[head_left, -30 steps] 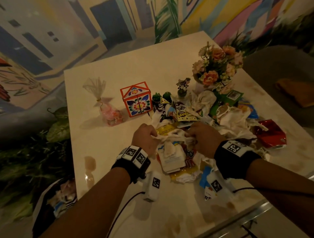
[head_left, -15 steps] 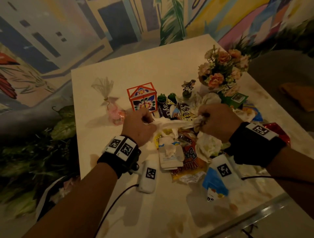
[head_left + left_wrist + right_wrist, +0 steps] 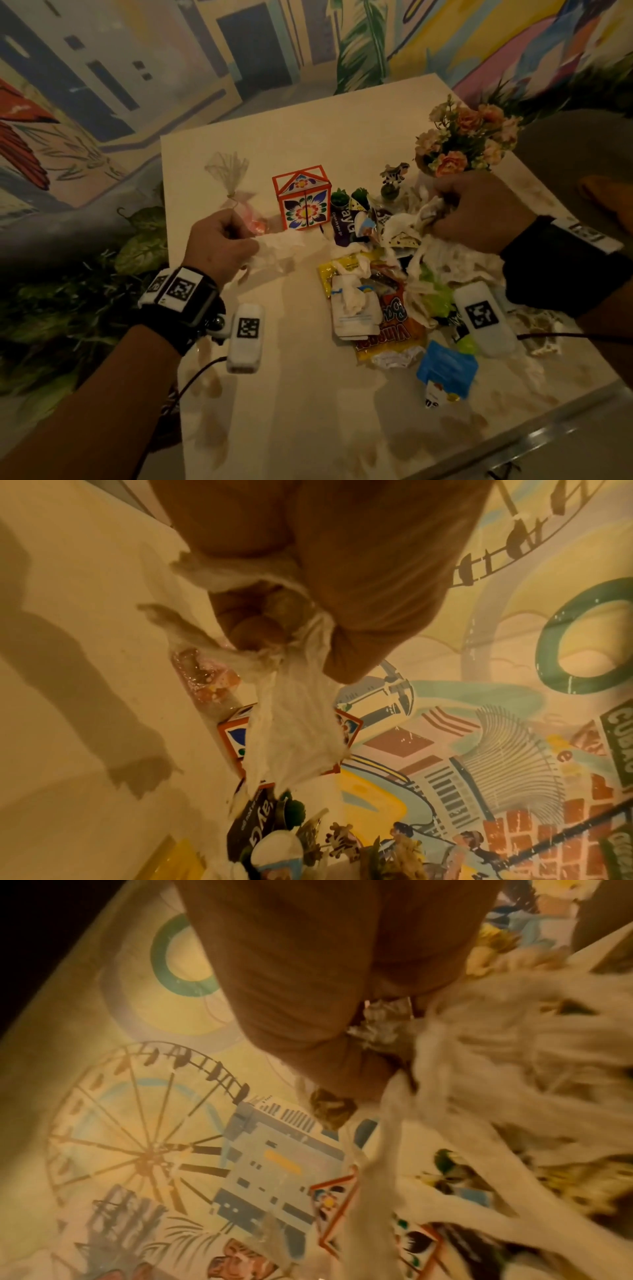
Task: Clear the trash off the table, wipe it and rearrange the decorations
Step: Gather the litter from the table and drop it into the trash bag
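Observation:
My left hand (image 3: 226, 241) pinches a torn white tissue (image 3: 277, 250) above the table's left side; in the left wrist view the tissue (image 3: 291, 723) hangs from my curled fingers. My right hand (image 3: 476, 212) grips a bunch of crumpled white tissues (image 3: 428, 216) over the trash pile, and the right wrist view shows those tissues (image 3: 496, 1069) bundled against my fingers. Wrappers, a yellow snack bag (image 3: 387, 335) and a blue packet (image 3: 445, 368) lie on the cream table (image 3: 308, 411).
Decorations stand behind the pile: a red flowered house box (image 3: 303, 202), a pink cellophane favour bag (image 3: 236, 192), small green cacti (image 3: 349, 198), a cow figurine (image 3: 394, 178) and a flower vase (image 3: 466, 140). Plants border the table's left edge. Brown stains mark the near tabletop.
My hands have pulled apart from the middle of the pile. The tissue stretched between them has torn; the left hand carried one piece left, the right hand rose right with the bunch.

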A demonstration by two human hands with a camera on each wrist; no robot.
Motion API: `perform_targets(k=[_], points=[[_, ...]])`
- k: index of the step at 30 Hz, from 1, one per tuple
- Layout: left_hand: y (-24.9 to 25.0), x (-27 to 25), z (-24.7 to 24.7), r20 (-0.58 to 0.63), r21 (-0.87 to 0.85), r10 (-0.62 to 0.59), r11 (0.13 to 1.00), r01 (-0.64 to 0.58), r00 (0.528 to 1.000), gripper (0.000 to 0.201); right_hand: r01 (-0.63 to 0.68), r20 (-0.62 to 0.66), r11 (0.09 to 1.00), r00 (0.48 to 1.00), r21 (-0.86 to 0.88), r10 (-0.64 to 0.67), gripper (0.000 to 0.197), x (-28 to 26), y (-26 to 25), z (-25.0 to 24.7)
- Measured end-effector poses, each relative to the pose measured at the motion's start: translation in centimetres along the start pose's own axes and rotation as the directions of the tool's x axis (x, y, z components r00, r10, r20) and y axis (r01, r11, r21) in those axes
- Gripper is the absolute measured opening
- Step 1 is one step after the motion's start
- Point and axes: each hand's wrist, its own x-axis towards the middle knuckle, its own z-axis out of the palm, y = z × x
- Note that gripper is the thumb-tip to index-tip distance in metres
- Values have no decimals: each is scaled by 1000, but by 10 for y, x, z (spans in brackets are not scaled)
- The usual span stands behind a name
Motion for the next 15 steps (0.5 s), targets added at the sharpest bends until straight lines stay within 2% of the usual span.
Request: perform_targets(k=[2, 8, 12, 15], points=[[-3, -3, 3, 30, 13, 5, 1000, -6, 1000, 20, 59, -7, 998, 998, 26, -59, 12, 3, -19, -13], [2, -10, 6, 65, 32, 42, 998, -45, 997, 12, 215, -28, 974, 976, 74, -214, 13, 12, -62, -36], [6, -11, -1, 47, -21, 74, 997, -73, 996, 21, 222, 11, 967, 974, 127, -226, 14, 18, -79, -31], [3, -11, -13, 44, -31, 88, 996, -87, 995, 26, 206, 60, 973, 975, 102, -212, 23, 24, -87, -16]])
